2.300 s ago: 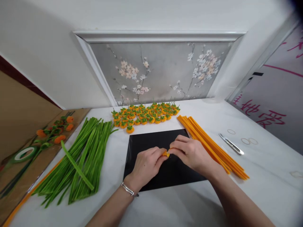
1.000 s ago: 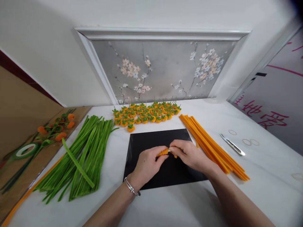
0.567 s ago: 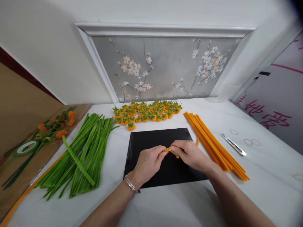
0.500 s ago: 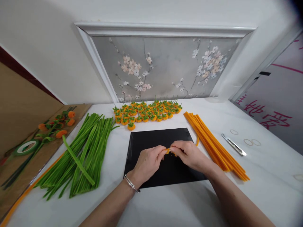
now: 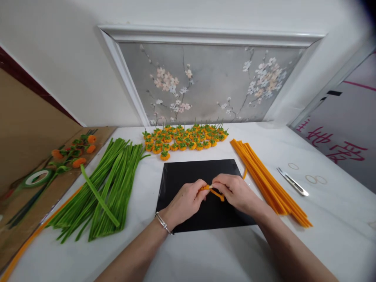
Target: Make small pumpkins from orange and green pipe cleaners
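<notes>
Red handwritten characters (image 5: 349, 150) on the pale panel (image 5: 354, 107) at the right read 她 and 爱, beside a smaller, apparent 主.

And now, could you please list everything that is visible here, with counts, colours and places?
Orange piece: one, orange, between both hands
Mat: one, black, under the hands
Ornaments: dozens, orange with green tops, behind mat
Rods: many, orange, right of mat
Strips: many, green, left of mat
Sheet: one, brown, far left
Flowers: at least four, orange, on sheet
Tape: one roll, green, on sheet
Tool: one, silver, right of rods
Rings: at least three, pale, beside tool
Table: one, white, under mat
Wall panel: one, grey with blossoms, back
Bracelet: one, silver, left wrist
Left hand: one, bare, on orange piece
Right hand: one, bare, on orange piece
</notes>
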A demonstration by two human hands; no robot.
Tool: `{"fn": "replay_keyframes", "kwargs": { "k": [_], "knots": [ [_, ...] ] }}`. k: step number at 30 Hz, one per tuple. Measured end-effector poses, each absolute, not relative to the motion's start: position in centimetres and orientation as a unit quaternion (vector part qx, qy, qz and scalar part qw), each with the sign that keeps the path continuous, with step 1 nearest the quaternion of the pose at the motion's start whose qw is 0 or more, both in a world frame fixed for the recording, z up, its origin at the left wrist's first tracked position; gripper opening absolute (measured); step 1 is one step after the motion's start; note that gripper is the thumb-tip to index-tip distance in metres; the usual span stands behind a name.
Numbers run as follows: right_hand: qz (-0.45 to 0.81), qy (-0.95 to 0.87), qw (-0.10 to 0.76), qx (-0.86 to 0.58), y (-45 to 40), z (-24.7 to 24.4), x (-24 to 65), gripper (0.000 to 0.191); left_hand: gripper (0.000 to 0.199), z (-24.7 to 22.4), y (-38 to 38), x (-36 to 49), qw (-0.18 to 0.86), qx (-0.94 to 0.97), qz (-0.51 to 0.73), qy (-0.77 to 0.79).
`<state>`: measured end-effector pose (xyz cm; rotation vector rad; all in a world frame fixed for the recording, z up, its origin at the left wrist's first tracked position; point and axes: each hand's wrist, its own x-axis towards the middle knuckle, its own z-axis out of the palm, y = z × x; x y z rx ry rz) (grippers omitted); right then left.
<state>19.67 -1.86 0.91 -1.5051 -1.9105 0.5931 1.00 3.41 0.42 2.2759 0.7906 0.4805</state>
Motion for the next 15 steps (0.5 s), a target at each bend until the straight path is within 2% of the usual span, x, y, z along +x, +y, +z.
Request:
{"fn": "replay_keyframes", "kwargs": {
  "k": [3,6,7,10,15],
  "knots": [
    [0.255,-0.698,0.343,-0.575,-2.0,0.7,19.9,0.020,0.018,0.5,3.5,0.8,0.342,0.868,0.190,0.306],
    [0.272,-0.693,0.315,-0.588,-2.0,0.4,20.2,0.050,0.010,0.6,3.8,0.6,0.362,0.842,0.228,0.329],
    [0.260,-0.705,0.291,-0.593,-2.0,0.4,20.2,0.050,0.009,0.6,4.0,0.6,0.369,0.830,0.244,0.340],
    [0.178,-0.755,0.214,-0.593,-2.0,0.3,19.8,0.021,0.017,0.4,4.4,0.4,0.366,0.808,0.282,0.365],
    [0.030,-0.817,0.126,-0.561,-2.4,0.9,18.4,0.017,0.015,-0.6,4.8,0.4,0.291,0.839,0.279,0.367]
  ]
}}
